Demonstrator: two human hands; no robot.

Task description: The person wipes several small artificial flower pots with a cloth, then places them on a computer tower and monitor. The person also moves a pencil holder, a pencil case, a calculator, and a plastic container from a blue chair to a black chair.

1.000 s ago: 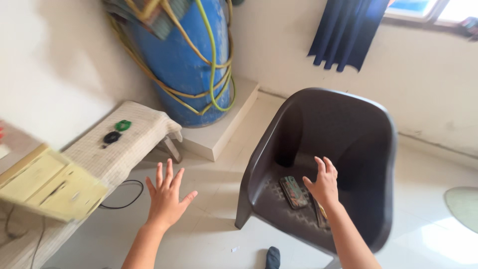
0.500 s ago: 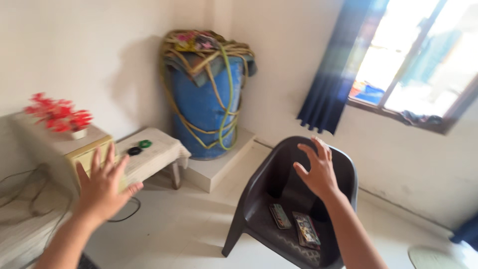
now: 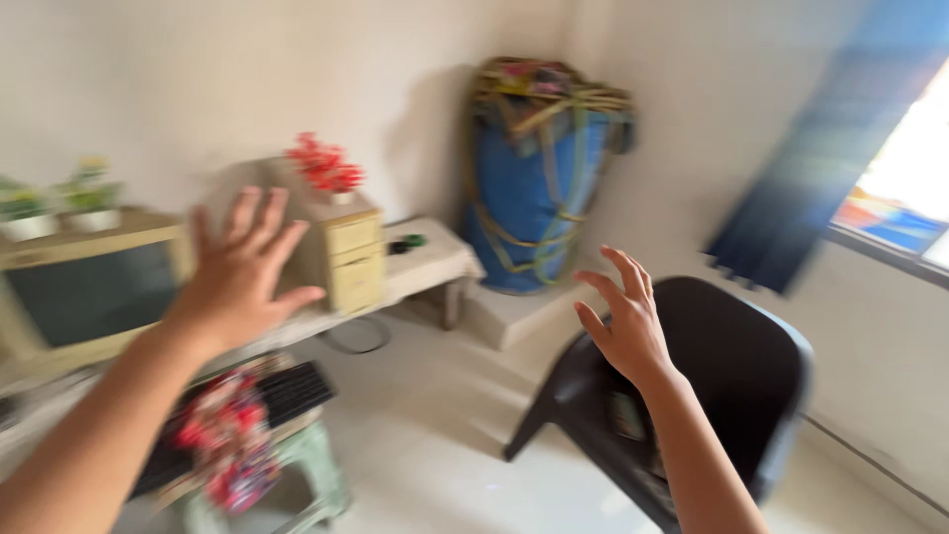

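Both arms have risen — left hand [image 3: 240, 272] and right hand [image 3: 621, 321] splayed, each grip empty, above the chair [image 3: 732, 366].

Two bare forearms enter from below, flanking the dark plastic chair [image 3: 736, 381]. The left hand [image 3: 237, 282] and right hand [image 3: 623, 321] carry no gloves, rings, watch or bands. No sleeve reaches either wrist. Five fingers show on each hand; motion blur softens finer detail.

Left hand [image 3: 240, 269] and right hand [image 3: 621, 318] are raised, fingers spread, holding nothing.
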